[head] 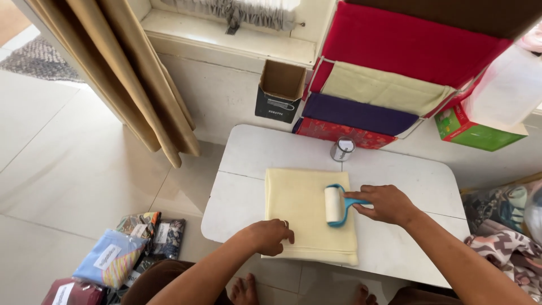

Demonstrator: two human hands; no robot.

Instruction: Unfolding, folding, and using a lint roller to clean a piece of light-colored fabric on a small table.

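Right hand [387, 204] gripping the blue handle of a lint roller [334, 205], fingers wrapped around it, roller resting on a folded pale yellow cloth [302, 212] at centre frame on a white worktop [259, 152]. Left hand [270, 236] pressed on the cloth's lower left edge, fingers curled, holding nothing. Small tin [342, 149] just above.

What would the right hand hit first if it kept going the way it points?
The right hand points left across the cloth; the roller it holds leads, then likely bare cloth, with the left hand nearer.
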